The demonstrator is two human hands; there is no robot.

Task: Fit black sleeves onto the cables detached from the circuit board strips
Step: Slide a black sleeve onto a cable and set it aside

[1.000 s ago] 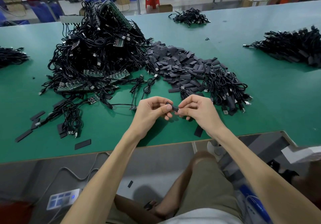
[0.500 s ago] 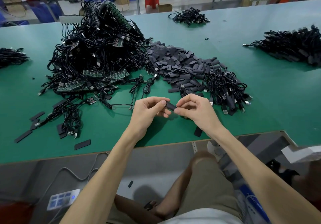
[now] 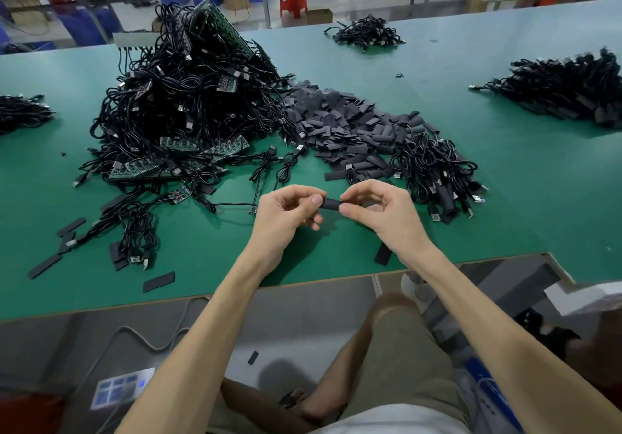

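- Pinching 1 black sleeve (image 3: 331,203) between them, the left hand (image 3: 286,218) and the right hand (image 3: 383,214) meet above the near part of the green table (image 3: 521,204).
- Left thumb and forefinger are curled onto the sleeve's left end, with the other left fingers tucked under.
- Right thumb and forefinger nip the sleeve's right end, the remaining fingers bent.
- Whether a cable sits inside the sleeve cannot be told.
- The sleeve lies roughly level, raised off the table surface.
- A big tangle of black cables (image 3: 188,113) stands beyond the left hand, with green circuit board strips (image 3: 144,170) in it.
- A heap of loose sleeves (image 3: 343,123) lies just right of that tangle, touching it.
- A smaller bundle of cables (image 3: 437,171) sits beyond the right hand, against the heap's near edge.
- 1 flat sleeve (image 3: 158,282) lies near the table's front edge at left, and a few more lie scattered further left.
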